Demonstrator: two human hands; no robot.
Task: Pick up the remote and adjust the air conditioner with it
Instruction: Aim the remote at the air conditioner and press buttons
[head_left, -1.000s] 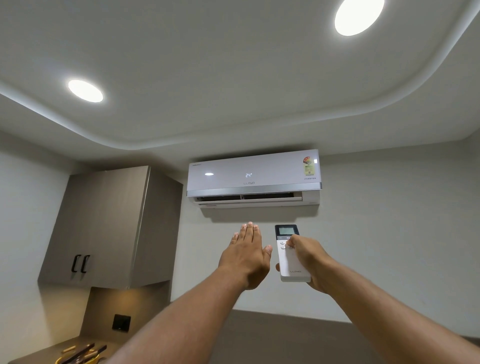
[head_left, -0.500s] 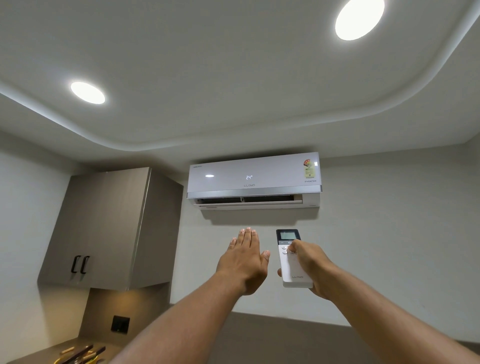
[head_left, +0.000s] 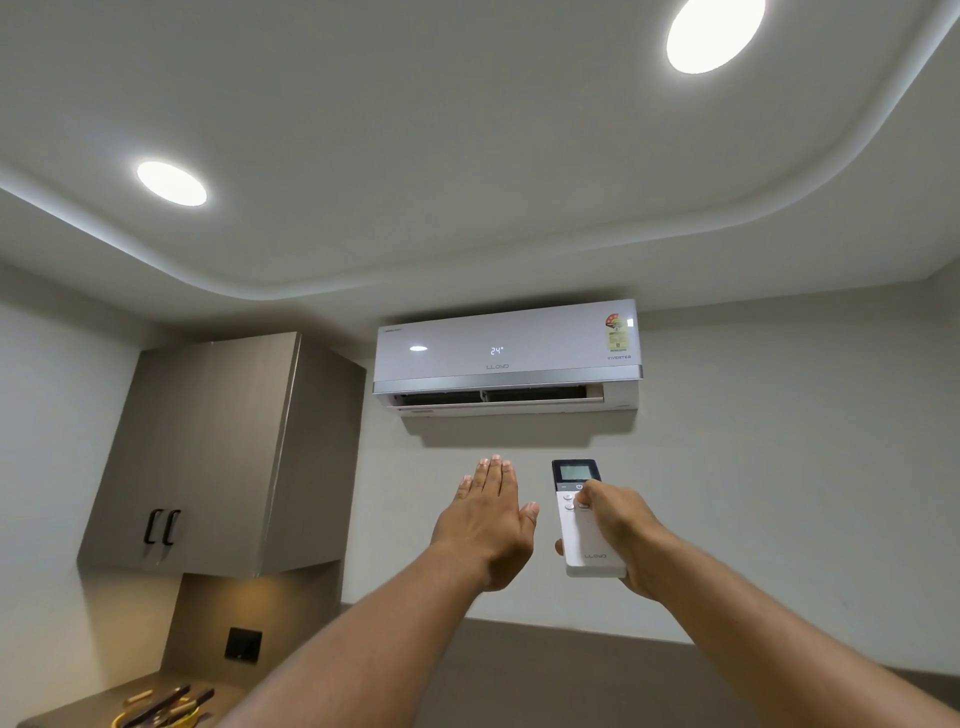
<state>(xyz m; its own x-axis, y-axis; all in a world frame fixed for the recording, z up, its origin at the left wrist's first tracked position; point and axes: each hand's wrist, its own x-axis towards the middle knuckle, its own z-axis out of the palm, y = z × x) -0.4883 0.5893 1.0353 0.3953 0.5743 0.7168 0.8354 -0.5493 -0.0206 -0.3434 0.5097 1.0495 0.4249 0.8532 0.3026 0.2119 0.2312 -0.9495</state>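
remote (head_left: 586, 525) in right hand (head_left: 623, 535), under air conditioner (head_left: 506, 353)

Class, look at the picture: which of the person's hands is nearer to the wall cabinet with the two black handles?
Left. The left hand, open and flat, is raised nearer the wall cabinet. The right hand, holding the remote, is farther from the cabinet.

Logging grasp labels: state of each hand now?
Left hand: open, flat, empty.
Right hand: closed on the remote, thumb on buttons.
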